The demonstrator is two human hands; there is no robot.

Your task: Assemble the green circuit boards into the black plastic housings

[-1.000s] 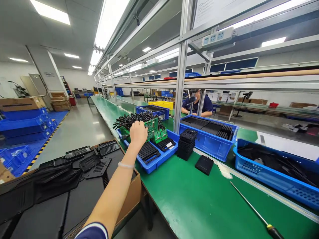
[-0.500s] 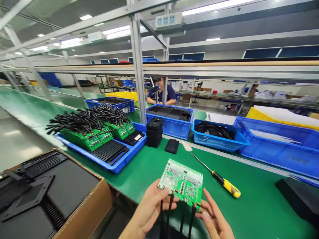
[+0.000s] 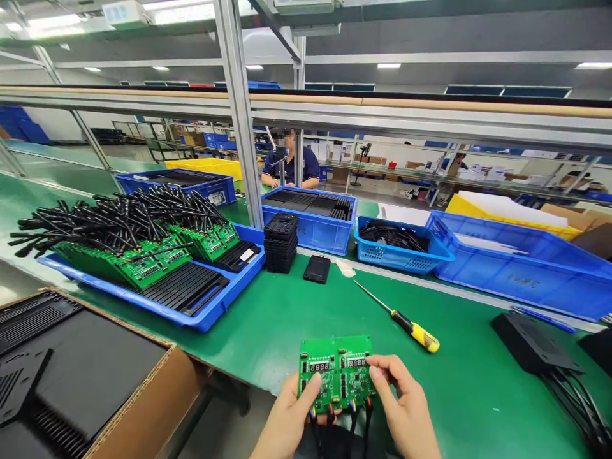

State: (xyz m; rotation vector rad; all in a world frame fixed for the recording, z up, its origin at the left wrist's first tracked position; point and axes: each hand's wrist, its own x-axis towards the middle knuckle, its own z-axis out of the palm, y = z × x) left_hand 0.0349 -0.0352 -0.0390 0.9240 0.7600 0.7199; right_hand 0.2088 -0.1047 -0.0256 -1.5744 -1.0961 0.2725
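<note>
A green circuit board (image 3: 336, 373) with two small digit displays is held above the near edge of the green bench. Several black cables run down from its lower edge. My left hand (image 3: 292, 411) grips the board's left side, thumb on its face and fingers underneath. On the right side, my right hand (image 3: 401, 401) pinches the board's edge beside the right display, its thumb and forefinger together. Beyond the board lies a screwdriver (image 3: 414, 330) with a yellow and black handle. A flat black case (image 3: 316, 269) lies farther back, beside a stack of black cases (image 3: 281, 245).
At left, a blue tray (image 3: 210, 319) carries cabled circuit boards and black panels. A cardboard box (image 3: 143, 398) of black parts stands at near left. Blue bins (image 3: 310, 231) line the back, with a light-blue basket (image 3: 406, 255). A black cabled unit (image 3: 535, 347) sits at right.
The board has come nearer and lower, now squarer to my view with its displays readable. My right hand has moved from the lower right corner up to the right edge. My view has turned rightward.
</note>
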